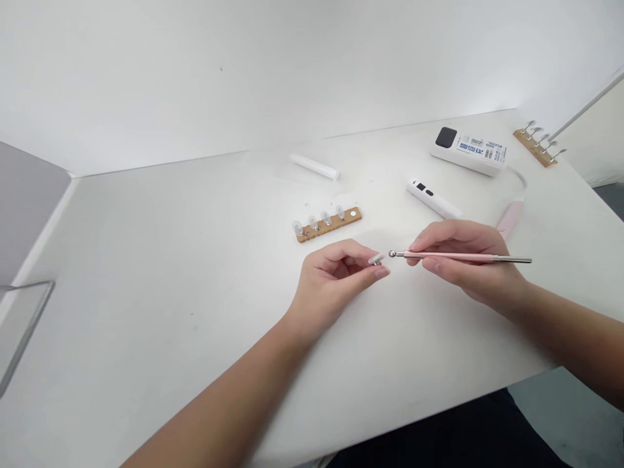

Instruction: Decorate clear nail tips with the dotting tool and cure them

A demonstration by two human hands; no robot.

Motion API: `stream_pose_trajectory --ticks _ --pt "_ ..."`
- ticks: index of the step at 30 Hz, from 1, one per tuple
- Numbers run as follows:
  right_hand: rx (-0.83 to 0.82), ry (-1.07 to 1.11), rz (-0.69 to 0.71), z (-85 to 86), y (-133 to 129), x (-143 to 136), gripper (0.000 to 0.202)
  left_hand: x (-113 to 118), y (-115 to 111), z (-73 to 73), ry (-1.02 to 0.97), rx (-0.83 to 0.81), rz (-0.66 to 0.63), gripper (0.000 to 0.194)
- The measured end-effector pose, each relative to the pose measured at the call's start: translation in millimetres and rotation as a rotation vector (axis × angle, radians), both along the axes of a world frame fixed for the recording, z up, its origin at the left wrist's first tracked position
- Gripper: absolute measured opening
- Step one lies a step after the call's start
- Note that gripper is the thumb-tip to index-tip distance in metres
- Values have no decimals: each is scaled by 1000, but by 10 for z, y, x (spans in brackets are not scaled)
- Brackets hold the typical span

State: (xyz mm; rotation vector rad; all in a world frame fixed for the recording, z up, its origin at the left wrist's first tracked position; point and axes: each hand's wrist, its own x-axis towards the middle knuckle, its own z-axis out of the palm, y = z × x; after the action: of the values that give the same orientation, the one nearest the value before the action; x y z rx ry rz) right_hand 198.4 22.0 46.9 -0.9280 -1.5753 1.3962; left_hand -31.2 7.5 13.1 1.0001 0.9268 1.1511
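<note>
My left hand (336,276) pinches a small pale press-on nail (376,258) between thumb and fingertips; a bit of metal shows under it. In my right hand (472,260) a pink dotting tool (448,257) lies nearly level, held like a pen. Its silver ball tip (392,254) points left and sits just beside the nail, with what looks like a slight gap. Behind my left hand stands a brown strip holder (336,225) with several clear nail tips on small stands and a white dot at its right end.
Farther back lie a white stick (314,167) and a white pen-shaped device (433,199) with a dark display. A white box (468,153) with blue lettering has a cable near a pink handpiece (510,218). Another brown holder (535,148) with metal stands is at far right.
</note>
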Motion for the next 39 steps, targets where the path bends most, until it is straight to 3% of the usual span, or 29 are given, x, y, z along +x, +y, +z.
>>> stream_pose_trajectory --ticks 12,27,39 --pt "18 33 19 -33 26 7 23 6 -6 20 90 85 -9 10" --pt "83 -65 68 14 34 9 11 1 2 37 93 78 -40 10" --pt "70 -41 115 44 34 -3 12 1 2 33 102 88 -46 12"
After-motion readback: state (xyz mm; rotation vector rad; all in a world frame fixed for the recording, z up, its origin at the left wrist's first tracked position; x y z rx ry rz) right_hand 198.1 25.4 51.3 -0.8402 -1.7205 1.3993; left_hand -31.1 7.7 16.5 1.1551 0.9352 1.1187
